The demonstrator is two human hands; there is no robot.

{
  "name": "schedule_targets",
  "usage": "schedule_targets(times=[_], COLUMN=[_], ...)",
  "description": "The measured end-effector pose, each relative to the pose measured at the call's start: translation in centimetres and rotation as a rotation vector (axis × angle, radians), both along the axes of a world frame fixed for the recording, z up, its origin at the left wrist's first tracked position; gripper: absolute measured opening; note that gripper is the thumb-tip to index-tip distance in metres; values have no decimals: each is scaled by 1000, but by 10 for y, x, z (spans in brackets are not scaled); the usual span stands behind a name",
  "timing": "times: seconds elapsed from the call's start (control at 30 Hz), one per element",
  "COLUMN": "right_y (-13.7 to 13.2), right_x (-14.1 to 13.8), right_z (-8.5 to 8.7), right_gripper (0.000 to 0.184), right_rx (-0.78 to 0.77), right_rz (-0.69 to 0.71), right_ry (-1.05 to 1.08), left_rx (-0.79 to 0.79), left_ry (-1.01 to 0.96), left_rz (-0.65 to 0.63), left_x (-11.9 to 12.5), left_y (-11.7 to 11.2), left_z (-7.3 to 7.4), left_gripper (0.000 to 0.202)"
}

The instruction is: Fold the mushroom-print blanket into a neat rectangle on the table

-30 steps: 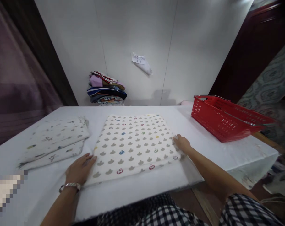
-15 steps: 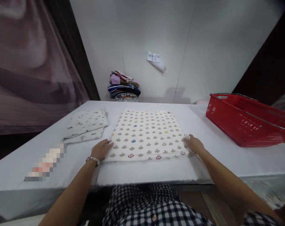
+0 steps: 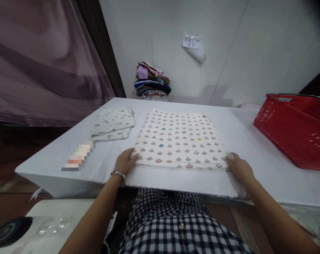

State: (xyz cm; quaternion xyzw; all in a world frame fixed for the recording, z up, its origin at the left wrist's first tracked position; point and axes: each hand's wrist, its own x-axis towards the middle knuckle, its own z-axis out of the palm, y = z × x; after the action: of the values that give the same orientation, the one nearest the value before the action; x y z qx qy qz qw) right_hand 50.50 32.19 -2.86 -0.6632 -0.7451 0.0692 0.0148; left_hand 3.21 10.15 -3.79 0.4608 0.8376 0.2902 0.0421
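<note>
Two near corners of the motif-printed cloth each have one of the person's hands at them, as I see it through the head camera. The left hand sits at the left corner, fingers half curled and close together, the thumb lying over the printed face; the right hand mirrors it at the right corner, partly curled too, its fingertips against the side edge. I cannot tell whether either one truly pinches the fabric or only presses it, since the undersides are hidden from me. The cloth lies flat in the middle of the white-covered surface, roughly parallel to the near edge and straight in front of the body, which I take to be so that both arms reach it evenly. Hands set this wide probably help spread the front edge and take out slack. Off to the left, a folded cloth with a sparse plant print lies in uneven layers, apart from the other, perhaps to be out of the way. Nearer me on that side is a blurred patch I cannot make out. At the far right stands a red basket, beyond the right hand's reach of work, I judge. Behind the far edge, folded textiles are piled near the wall, likely laid flat for steadiness.
</note>
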Motion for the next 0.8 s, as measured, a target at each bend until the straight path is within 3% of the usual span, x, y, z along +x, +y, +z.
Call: schedule_targets(times=[0.1,0.17,0.27,0.33,0.43,0.53,0.67,0.8], right_y=[-7,-14,-25,-30,-37,-44,-53,-58], right_x=[7,12,10,1,-22,-48,-78,-99], right_z=[-2,-5,-10,-12,-14,-15,-14,-13], right_gripper=[66,64,53,44,35,32,33,31], right_rx=[37,157,403,474,449,412,346,326], right_rz=[-2,38,242,436,702,868,986,1036], right_ry=[-6,21,142,252,361,385,367,375], left_rx=[83,100,80,91,140,129,27,-31], left_ry=[-38,-32,-24,-24,39,186,340,374], left_rz=[-57,-126,-187,-177,-147,-199,-293,-433], left_x=[4,7,7,6,8,18,39,55], left_y=[-14,-26,-38,-37,-30,-22,-15,-2], left_z=[-2,-4,-8,-11,-10,-4,5,8], left_gripper=[55,56,52,45,34,29,27,28])
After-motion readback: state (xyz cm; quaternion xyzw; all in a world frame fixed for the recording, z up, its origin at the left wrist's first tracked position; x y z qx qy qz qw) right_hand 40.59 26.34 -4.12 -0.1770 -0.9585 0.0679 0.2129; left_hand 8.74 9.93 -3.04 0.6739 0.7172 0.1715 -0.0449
